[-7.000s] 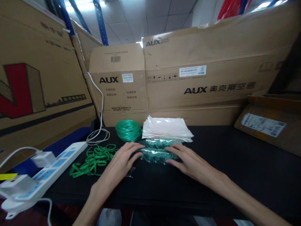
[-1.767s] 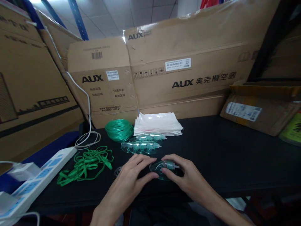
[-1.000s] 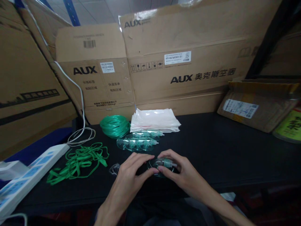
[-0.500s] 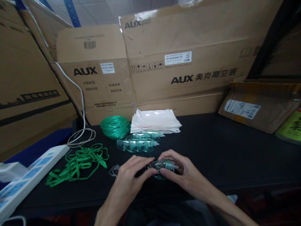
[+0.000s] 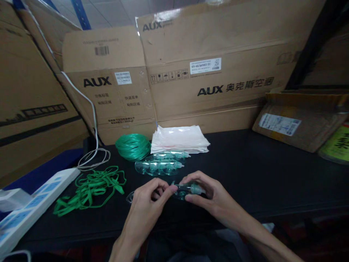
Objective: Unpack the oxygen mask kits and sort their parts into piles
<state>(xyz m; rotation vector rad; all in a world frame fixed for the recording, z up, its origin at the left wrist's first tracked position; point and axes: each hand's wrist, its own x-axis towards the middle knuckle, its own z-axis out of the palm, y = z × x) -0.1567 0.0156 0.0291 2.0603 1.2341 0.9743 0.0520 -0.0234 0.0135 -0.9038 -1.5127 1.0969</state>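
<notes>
A clear green oxygen mask (image 5: 183, 190) is held low over the black table, its pale connector pointing right. My right hand (image 5: 208, 193) is closed around the connector side, thumb below and fingers above. At the mask's left end, my left hand (image 5: 152, 196) pinches the edge with thumb and curled fingers; any small part between those fingertips is hidden. Just left of that hand lie thin clear or metallic pieces (image 5: 130, 197), partly covered by it. Beyond the hands, nested green oxygen masks (image 5: 158, 167) lie in two rows on the table.
A coil of green tubing (image 5: 132, 147) sits beside a stack of white plastic bags (image 5: 180, 139). Tangled green elastic straps (image 5: 92, 191) lie left, near a white power strip (image 5: 35, 203). Large cardboard boxes (image 5: 212, 105) wall the back; a smaller carton (image 5: 289, 127) stands right.
My left thumb and fingers have shifted to the mask's left tip, with the fingers more curled. The right hand still holds the mask, its fingers slightly raised. The view has shifted slightly.
</notes>
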